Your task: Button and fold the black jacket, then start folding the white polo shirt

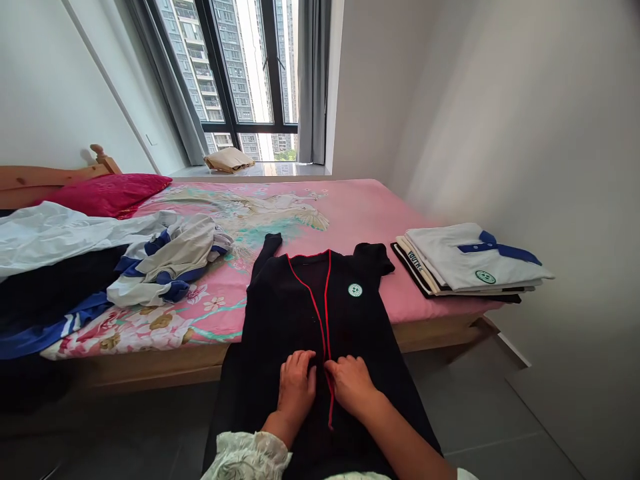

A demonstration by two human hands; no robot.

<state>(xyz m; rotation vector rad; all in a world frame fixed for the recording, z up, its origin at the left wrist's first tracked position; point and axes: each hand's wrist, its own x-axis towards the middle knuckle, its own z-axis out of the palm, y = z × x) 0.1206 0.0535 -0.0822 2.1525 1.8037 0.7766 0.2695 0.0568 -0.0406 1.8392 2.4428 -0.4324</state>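
Observation:
A black cardigan (280, 320) with red edging and a round green-and-white badge lies face up, its upper part on the bed and its lower part over my lap. The two red-edged fronts lie apart at the neck and come close together lower down. My left hand (297, 381) is closed on the front just left of the edging, fingers bent. On the other side, my right hand (351, 385) pinches the right front at its red edge. The fingertips of both hands are partly hidden, and I cannot make out a button between them.
The bed has a pink flowered sheet (350, 207). A loose heap of clothes (165, 260) lies on the left, a folded stack of shirts (450, 253) on the right. Behind are a red pillow (110, 193) and a beige folded cloth (229, 160) on the windowsill.

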